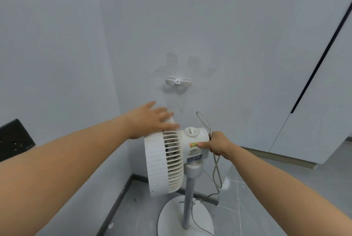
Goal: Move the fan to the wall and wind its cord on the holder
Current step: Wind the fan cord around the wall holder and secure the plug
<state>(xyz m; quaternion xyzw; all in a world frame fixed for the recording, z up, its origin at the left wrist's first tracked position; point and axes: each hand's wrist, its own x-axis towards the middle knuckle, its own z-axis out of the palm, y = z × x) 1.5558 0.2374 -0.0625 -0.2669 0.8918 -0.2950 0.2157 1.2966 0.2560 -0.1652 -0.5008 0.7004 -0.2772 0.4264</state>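
Left hand (152, 119) lies flat, fingers straight, on the top rim of the white fan (154, 163) at lower centre. Right hand (218, 144) curls around the grey cord (214, 159), which loops above and trails below it, with the thumb pressed on the motor housing beside a yellow-and-red sticker (193, 144) too blurred to read. The fan stands near the wall (209, 26), below the white holder (178, 81). A black socket panel (13, 138) sits at the left edge.
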